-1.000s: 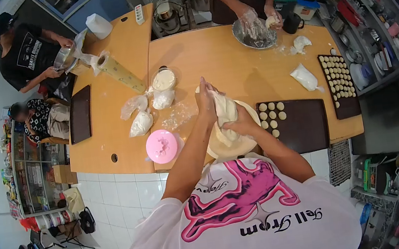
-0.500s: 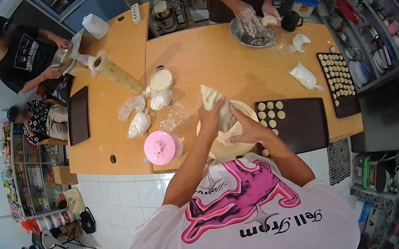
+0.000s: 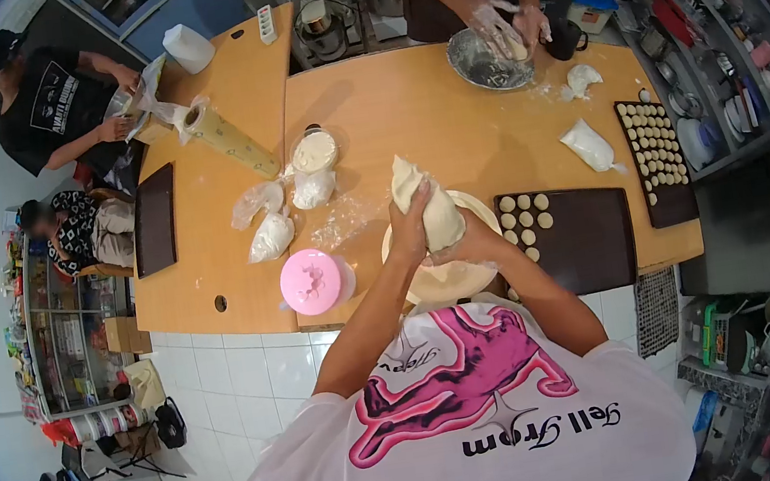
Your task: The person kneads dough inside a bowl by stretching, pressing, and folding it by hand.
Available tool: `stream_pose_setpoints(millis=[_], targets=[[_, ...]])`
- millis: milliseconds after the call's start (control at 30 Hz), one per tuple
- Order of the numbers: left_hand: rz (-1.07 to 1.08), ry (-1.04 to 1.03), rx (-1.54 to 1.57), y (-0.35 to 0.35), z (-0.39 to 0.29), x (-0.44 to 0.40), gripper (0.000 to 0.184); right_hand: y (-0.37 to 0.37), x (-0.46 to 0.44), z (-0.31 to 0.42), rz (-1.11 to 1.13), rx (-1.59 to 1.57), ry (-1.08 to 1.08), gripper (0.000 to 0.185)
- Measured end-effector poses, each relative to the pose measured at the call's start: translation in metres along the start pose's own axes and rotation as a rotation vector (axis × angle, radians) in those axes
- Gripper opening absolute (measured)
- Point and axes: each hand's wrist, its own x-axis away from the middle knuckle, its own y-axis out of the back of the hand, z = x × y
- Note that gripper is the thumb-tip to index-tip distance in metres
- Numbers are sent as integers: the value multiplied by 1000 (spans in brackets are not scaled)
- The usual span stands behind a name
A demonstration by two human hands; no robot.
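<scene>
A cream-coloured piping bag (image 3: 442, 221), bulging in its lower part and gathered to a point at the top, is between my hands. My left hand (image 3: 410, 224) wraps round its narrower upper part. Against the lower end, my right hand (image 3: 470, 241) cups the bulge, its fingers underneath. The bag is over a wide, pale round bowl (image 3: 475, 201) at the table's front edge; my hands and the bag hide much of the bowl's inside. Just to the right, a dark baking tray (image 3: 588, 233) bears several small round dough pieces (image 3: 525, 219) along its left side.
A pink-lidded container (image 3: 311, 282) stands left of the bowl. Behind it are bags of white powder (image 3: 271, 237) and a plastic roll (image 3: 231, 144). A co-worker's floury hands (image 3: 513, 27) work over a metal bowl (image 3: 487, 69). Another filled tray (image 3: 653, 152) lies far right.
My right hand has closed in under the bag, which now bulges more and stands more upright. The co-worker across the table has brought both hands together at the metal bowl's right side.
</scene>
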Motion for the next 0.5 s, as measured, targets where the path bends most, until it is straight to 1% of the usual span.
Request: stream_pose_setpoints(millis=[100,133,200,233,267,400,500], targets=[[-29,-48,-103,-6,-15,-7,31,-6,5,18,-21,145,-56,59],[-44,-52,-130,-8,-21,-13,31,-9,3,18,-55,163,-5,53],[-109,99,1,-5,-26,-32,30,-11,0,13,-121,207,90,42],[-141,172,68,-3,-26,-43,30,-9,0,10,-103,209,69,41],[-127,220,164,6,-17,-58,30,-8,0,8,-88,208,51,40],[-231,268,165,4,-16,-67,31,-6,13,16,-91,180,77,38],[-270,301,174,15,-2,-75,32,-6,23,14,-65,176,9,36]])
